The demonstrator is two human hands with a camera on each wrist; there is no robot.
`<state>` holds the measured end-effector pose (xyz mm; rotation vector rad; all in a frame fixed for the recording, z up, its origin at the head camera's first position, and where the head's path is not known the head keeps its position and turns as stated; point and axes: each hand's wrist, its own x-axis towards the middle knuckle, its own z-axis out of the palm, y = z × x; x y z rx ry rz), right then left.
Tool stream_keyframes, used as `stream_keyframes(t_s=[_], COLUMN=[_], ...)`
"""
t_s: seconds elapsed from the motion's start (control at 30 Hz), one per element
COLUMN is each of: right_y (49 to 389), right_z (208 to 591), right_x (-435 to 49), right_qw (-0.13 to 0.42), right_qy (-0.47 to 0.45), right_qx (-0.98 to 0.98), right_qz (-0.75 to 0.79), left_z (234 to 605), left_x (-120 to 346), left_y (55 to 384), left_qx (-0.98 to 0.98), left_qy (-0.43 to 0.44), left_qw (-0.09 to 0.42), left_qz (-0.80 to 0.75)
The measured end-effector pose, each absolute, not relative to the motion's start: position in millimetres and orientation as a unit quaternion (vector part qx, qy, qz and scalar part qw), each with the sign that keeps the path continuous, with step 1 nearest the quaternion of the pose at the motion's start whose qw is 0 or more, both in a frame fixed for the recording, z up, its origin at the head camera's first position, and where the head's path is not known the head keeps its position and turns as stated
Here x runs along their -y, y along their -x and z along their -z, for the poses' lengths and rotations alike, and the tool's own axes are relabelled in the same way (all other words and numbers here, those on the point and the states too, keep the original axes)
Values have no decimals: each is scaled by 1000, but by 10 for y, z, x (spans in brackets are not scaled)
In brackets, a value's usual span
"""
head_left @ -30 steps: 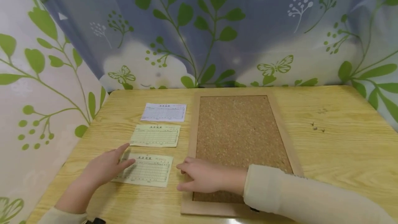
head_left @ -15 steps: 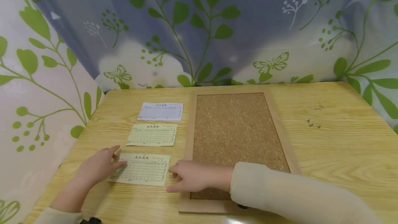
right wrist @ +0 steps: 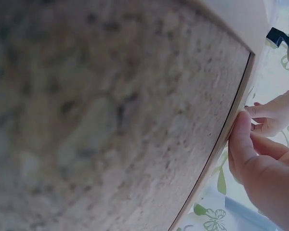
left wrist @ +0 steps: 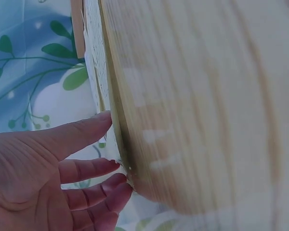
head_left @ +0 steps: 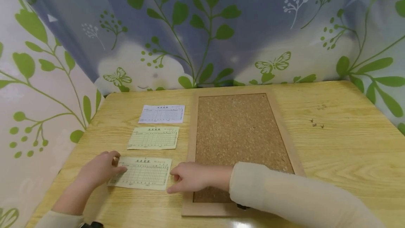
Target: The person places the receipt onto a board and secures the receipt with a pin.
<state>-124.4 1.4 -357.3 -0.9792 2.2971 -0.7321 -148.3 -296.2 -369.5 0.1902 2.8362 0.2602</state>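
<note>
In the head view, my left hand point(head_left: 98, 170) has its thumb over the left part of the nearest pale green printed form slip point(head_left: 145, 174). The other fingertips bend at that slip's left edge. The left wrist view shows the same hand point(left wrist: 72, 168) with thumb and fingers spread apart along the paper's edge. Across from it, my right hand point(head_left: 190, 177) reaches over the corkboard point(head_left: 240, 133), index finger and thumb apart at the slip's right edge. From the right wrist, this hand point(right wrist: 265, 163) appears beyond the board's wooden frame point(right wrist: 212, 163).
Behind the near slip lie another green form slip point(head_left: 153, 138) and a white form slip point(head_left: 162, 114). Several small metal pins point(head_left: 316, 124) are scattered on the wooden table point(head_left: 348, 171) right of the corkboard. A leaf-patterned curtain point(head_left: 253, 27) hangs behind.
My left index finger has bent in toward the near slip's left edge. My right hand has come left to its right edge. The head view has shifted slightly.
</note>
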Motion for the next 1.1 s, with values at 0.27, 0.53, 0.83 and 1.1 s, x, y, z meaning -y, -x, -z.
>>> stream_keyframes(t_s=[0.27,0.53,0.83,1.1], right_y=[1297,1312,1283,1319], right_z=[3641,3649,3646,3651], right_x=[41,53,29,15], right_qw=[291,290,303,297], right_qy=[346,349,326,335], right_qx=[-833,-822,-816,-811], right_qz=[318,344,368,376], left_z=[3739,3758,3804,3813], left_x=[3025,3049,3057,3095], left_y=[1508,1518,1525,1548], left_qx=[-979,-978,-981,-973], left_qy=[-52,-57,-67,-72], left_qw=[148,139,122,111], left_qz=[-133,-146,-134,-187])
